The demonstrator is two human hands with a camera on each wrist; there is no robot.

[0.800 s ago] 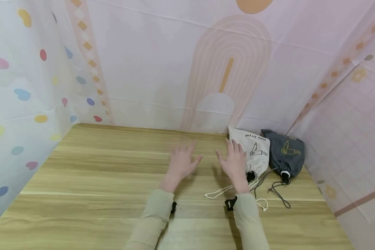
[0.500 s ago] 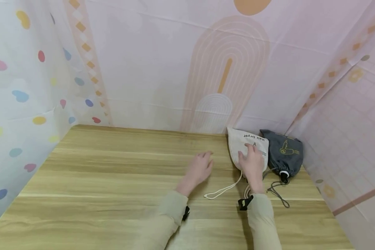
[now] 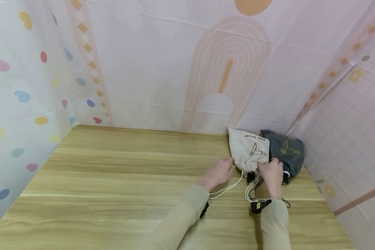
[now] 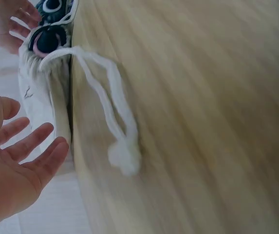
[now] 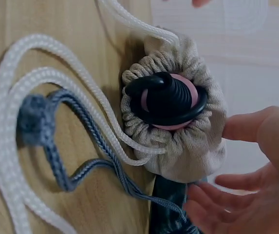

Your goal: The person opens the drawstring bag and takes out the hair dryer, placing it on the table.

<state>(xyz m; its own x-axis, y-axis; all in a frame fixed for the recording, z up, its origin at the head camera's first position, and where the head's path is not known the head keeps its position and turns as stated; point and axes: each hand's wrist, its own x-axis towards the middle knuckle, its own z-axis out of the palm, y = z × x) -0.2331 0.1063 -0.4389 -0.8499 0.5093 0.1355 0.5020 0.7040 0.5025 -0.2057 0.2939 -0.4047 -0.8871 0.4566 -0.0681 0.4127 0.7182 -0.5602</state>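
An off-white drawstring bag (image 3: 245, 151) printed "Hair Dryer" lies at the back right of the table. Black coiled cable (image 5: 171, 97) and a pink rim (image 5: 190, 87) show in its gathered mouth. My left hand (image 3: 220, 172) is at the bag's left side, its fingers spread and loosely bent in the left wrist view. On the other side, my right hand (image 3: 272, 175) has its thumb right at the bag's edge, with the fingers reaching between it and a dark grey drawstring bag (image 3: 293, 158). Neither hand grips anything.
White drawstrings (image 4: 112, 92) trail on the wooden table (image 3: 112, 180) before the bag; a blue-grey cord (image 5: 88, 122) lies among them. A patterned cloth (image 3: 150, 69) hangs behind the table, and others hang at both sides.
Both hands have moved right and come to either side of the off-white bag. The right hand passed over this bag on its way. Both bags stay where they were.
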